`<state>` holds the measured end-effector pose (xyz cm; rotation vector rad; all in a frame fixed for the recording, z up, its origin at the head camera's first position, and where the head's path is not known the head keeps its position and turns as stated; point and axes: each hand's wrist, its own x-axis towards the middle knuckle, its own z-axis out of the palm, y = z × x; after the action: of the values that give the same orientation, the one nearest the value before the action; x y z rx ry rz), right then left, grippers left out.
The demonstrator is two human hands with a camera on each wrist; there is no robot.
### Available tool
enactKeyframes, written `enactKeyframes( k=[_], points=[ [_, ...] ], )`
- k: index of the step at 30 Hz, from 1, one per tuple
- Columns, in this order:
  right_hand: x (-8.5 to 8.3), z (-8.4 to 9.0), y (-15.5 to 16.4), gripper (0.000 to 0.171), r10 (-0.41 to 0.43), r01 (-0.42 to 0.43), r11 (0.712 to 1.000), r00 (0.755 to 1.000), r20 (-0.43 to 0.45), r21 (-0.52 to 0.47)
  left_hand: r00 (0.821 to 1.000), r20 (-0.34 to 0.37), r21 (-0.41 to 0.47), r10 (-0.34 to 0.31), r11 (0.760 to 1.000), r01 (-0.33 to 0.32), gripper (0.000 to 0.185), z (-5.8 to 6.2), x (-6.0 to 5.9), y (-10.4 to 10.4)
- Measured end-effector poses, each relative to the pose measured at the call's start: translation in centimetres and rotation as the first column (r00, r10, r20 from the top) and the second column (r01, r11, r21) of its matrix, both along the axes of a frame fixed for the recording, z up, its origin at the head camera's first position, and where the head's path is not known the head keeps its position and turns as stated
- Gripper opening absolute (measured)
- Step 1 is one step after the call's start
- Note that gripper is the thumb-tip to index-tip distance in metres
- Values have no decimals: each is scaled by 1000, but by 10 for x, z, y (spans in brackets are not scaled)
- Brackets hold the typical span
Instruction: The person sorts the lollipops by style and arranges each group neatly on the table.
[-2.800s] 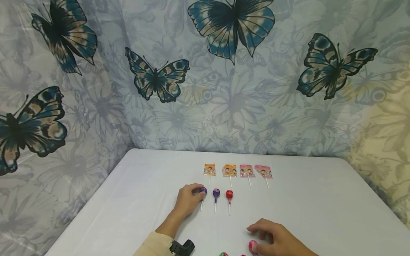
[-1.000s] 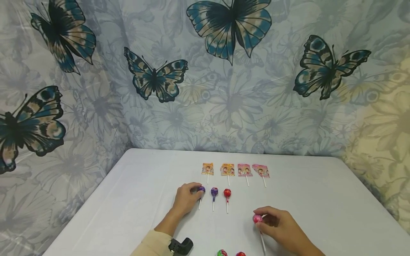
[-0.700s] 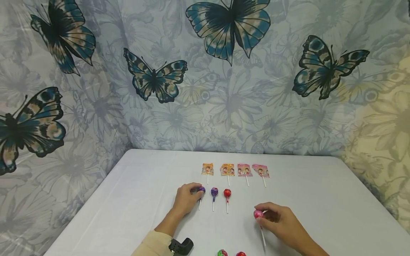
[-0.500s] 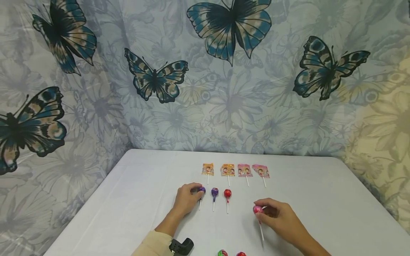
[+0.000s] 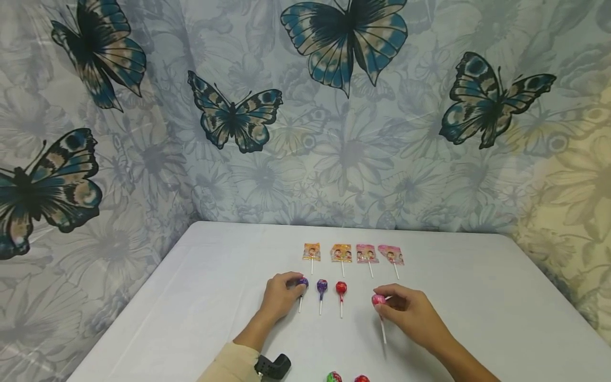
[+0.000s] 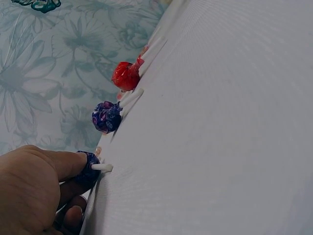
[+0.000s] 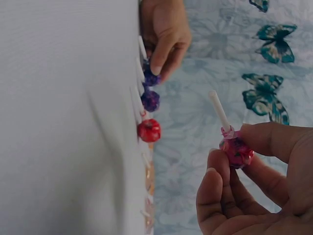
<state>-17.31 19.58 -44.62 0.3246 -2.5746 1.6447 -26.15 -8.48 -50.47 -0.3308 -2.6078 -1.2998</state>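
My right hand (image 5: 406, 310) (image 7: 254, 181) pinches a pink lollipop (image 5: 378, 300) (image 7: 236, 151) by its head, just above the white table (image 5: 477, 313), its stick pointing back toward me. It hangs to the right of a red lollipop (image 5: 341, 288) (image 7: 148, 130) (image 6: 126, 75). My left hand (image 5: 281, 294) (image 6: 34, 191) holds the head of a purple lollipop (image 5: 303, 282) (image 6: 89, 168) (image 7: 150, 78) lying at the left end of that row. A second purple lollipop (image 5: 322, 285) (image 6: 106, 117) (image 7: 150, 100) lies between the two.
Several flat lollipops in orange and pink wrappers (image 5: 353, 253) lie in a row farther back. Two more round lollipops (image 5: 334, 377) (image 5: 361, 379) sit at the near edge. A butterfly-print curtain (image 5: 305, 106) hangs behind the table.
My right hand lifted the pink lollipop from the near edge and carried it forward and left, toward the row beside the red one. My left hand stayed on the purple lollipop.
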Motion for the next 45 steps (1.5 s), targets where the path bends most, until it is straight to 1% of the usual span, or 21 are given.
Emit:
enactKeyframes(
  k=[9, 16, 20, 25, 30, 37, 45],
  points=[
    [-11, -1, -5, 28, -25, 25, 999, 1000, 4, -31, 1000, 1, 1, 5, 1000, -5, 25, -3, -2, 0],
    [-21, -5, -10, 31, -33, 33, 998, 999, -16, -45, 1000, 1, -3, 14, 1000, -14, 25, -3, -3, 0],
    [-25, -7, -12, 31, -47, 47, 998, 999, -11, -44, 1000, -6, -9, 6, 1000, -6, 25, -4, -2, -1],
    [-30, -8, -13, 30, -50, 49, 998, 998, -28, -28, 1000, -10, -14, -9, 1000, 9, 26, -2, -2, -1],
    [-35, -10, -12, 30, -39, 38, 999, 998, -42, -17, 1000, -16, -14, -6, 1000, 6, 25, -1, -2, 0],
    [-46, -18, -10, 31, -51, 51, 999, 998, -28, -3, 1000, -9, -17, -3, 1000, 2, 26, -1, -3, 0],
    [-54, -25, -10, 29, -59, 59, 997, 998, -10, 49, 1000, 10, -29, -4, 1000, 5, 26, -1, -5, -1]
  ],
)
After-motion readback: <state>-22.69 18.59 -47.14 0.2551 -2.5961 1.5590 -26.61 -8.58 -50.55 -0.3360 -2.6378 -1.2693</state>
